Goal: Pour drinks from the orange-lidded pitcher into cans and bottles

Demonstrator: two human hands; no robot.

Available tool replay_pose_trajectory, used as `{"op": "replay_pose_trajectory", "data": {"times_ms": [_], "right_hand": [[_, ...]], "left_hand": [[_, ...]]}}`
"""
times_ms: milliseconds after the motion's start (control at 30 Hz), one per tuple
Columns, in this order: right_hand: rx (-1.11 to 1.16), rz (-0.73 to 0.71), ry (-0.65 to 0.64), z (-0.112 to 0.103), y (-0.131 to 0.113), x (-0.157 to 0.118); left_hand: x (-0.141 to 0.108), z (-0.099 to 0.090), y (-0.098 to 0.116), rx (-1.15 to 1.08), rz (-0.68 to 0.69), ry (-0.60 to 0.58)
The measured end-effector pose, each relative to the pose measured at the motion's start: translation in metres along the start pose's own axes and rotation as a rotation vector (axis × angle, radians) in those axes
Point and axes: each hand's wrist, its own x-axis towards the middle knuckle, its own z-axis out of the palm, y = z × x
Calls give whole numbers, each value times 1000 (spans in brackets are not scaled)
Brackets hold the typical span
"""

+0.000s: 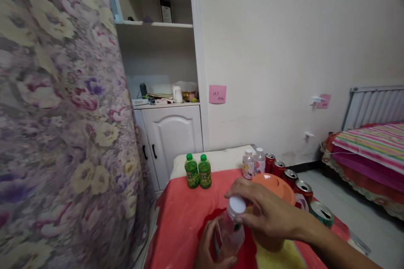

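A clear plastic bottle [229, 235] with a white cap [236, 206] stands tilted in front of me. My left hand [210, 248] is wrapped around the bottle's body. The fingers and thumb of my right hand [268, 212] close around the white cap from the right. Below the bottle is a red surface, partly hidden by my hands. Just past my right hand sits an orange round lid or dish [279, 187]. A yellow cloth [282, 256] lies under my right forearm.
Two green-capped drink bottles [198, 172] stand at the table's far left. Two white-capped bottles [253, 163] stand at the back right. Several opened cans [303, 191] line the right edge of the red-covered table [176, 218]. A floral curtain [72, 113] hangs at left.
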Motion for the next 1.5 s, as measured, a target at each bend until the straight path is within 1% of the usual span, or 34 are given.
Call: {"op": "replay_pose_trajectory", "data": {"times_ms": [100, 233, 300, 433, 500, 567, 633, 700, 767, 833, 900, 967, 1000, 1067, 1167, 1267, 1300, 1400, 1433, 1500], "right_hand": [[36, -57, -8, -1, -1, -1], [20, -19, 26, 0, -2, 0], [24, -37, 51, 0, -3, 2], [132, -132, 80, -4, -7, 4], [190, -146, 121, -7, -9, 3], [234, -104, 179, -8, -9, -1], [270, -20, 226, -7, -6, -8], [314, 56, 250, -6, -1, -21], [393, 81, 262, -4, 7, -38], [510, 83, 271, -3, 18, -59], [649, 110, 313, -1, 32, -82], [759, 180, 419, 3, 49, -105], [779, 219, 461, 7, 59, -116], [743, 320, 541, 17, 82, -135], [597, 515, 572, 39, 121, -156], [341, 617, 660, 65, 160, -167], [307, 640, 685, 74, 170, -169], [224, 695, 727, 94, 194, -172], [199, 709, 731, 99, 199, -173], [156, 729, 722, 107, 206, -174]], "left_hand": [[-1, 0, 0, 28, -26, 21], [-2, 1, 2, 35, -19, 27], [-2, 1, 4, 30, -14, 42], [-1, 2, 11, 15, -21, 51], [-1, 1, 13, 2, -24, 41], [0, -1, 11, -12, -36, 42], [-1, -2, 7, -29, -54, 38], [-1, -1, 5, -53, -76, 42], [-2, 1, 6, -77, -103, 49], [-2, 4, 8, -105, -125, 103], [-1, 7, 11, -125, -141, 176], [2, 8, 12, -125, -164, 212], [3, 7, 12, -116, -180, 200], [6, 6, 9, -93, -207, 160], [9, 7, 5, -90, -198, 175], [9, 10, 1, -86, -169, 211], [10, 10, 1, -82, -177, 205], [10, 9, -2, -73, -234, 141], [11, 9, -3, -72, -243, 137], [11, 10, -5, -72, -239, 168]]}}
